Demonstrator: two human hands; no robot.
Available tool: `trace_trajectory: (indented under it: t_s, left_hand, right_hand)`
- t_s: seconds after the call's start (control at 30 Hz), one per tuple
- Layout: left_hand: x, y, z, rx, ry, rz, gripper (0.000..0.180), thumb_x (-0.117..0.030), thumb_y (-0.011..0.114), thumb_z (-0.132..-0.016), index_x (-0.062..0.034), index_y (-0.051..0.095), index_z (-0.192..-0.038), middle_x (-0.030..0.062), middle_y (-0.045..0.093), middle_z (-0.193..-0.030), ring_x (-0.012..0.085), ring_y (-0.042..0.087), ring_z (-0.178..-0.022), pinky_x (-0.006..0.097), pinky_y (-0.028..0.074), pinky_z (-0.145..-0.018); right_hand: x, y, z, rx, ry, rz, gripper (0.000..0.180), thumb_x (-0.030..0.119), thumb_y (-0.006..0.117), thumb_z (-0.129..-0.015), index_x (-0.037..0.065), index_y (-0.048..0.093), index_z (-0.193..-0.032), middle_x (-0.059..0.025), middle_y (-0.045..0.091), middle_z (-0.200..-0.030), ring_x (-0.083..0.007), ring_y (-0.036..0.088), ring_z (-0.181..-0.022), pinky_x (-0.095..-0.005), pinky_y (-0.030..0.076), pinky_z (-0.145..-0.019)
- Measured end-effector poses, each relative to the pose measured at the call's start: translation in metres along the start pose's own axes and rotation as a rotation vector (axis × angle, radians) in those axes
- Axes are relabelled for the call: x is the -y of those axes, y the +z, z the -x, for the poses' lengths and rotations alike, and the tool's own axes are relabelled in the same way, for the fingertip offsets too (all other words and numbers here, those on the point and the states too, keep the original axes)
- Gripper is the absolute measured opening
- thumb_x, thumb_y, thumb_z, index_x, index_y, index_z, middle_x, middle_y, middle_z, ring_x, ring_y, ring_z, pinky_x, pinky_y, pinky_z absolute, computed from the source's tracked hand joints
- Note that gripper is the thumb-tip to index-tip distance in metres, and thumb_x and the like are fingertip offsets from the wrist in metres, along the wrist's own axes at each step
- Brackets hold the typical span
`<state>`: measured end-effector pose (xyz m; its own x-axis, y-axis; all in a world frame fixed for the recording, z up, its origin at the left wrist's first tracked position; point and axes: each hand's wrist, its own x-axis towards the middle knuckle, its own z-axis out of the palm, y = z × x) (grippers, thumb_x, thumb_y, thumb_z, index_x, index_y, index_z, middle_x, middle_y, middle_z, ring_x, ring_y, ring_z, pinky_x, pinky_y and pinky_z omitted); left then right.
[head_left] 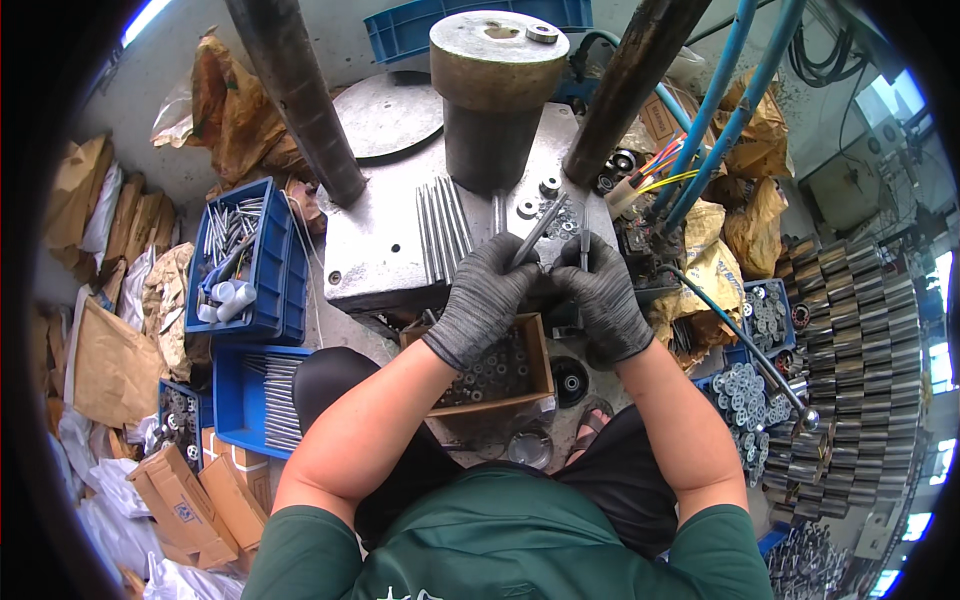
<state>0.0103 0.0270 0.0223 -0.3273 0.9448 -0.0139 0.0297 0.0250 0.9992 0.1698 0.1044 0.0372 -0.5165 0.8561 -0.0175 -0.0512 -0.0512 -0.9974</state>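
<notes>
Two gloved hands meet over the edge of a steel press table (400,250). The left hand (483,300) is closed around a thin metal rod (538,232) that slants up and away from its fingertips; the right hand (603,300) pinches a second short pin (584,240) upright, touching the left. Such rods look stiff, light and slick, best gripped low near one end. More rods (443,222) lie just beyond the left hand, and a cardboard box of washers (500,370) sits beneath both wrists.
</notes>
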Motion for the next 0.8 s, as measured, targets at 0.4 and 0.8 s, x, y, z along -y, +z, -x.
trace_trajectory:
  t_s: [0.4,0.8]
  left_hand:
    - [-0.007,-0.013,-0.007,0.016,-0.211,0.314,0.007,-0.01,0.062,-0.099,-0.005,0.062,-0.104,0.0044,0.066,-0.082,0.0061,0.055,-0.055,0.022,0.046,-0.045]
    - [-0.009,-0.019,-0.008,-0.015,-0.374,0.566,0.015,-0.014,0.062,-0.096,-0.0009,0.069,-0.101,-0.0007,0.055,-0.06,0.0091,0.046,-0.046,0.026,0.039,-0.045]
  right_hand:
    - [-0.024,-0.056,-0.055,-0.106,-0.219,1.199,0.026,0.015,0.067,-0.08,0.001,0.064,-0.101,-0.0246,0.069,-0.089,-0.0427,0.069,-0.088,-0.0464,0.055,-0.077]
    - [0.022,-0.041,-0.003,0.025,-0.159,0.529,0.066,0.001,0.071,-0.076,0.003,0.052,-0.139,-0.0149,0.064,-0.111,-0.027,0.064,-0.102,-0.0398,0.054,-0.091]
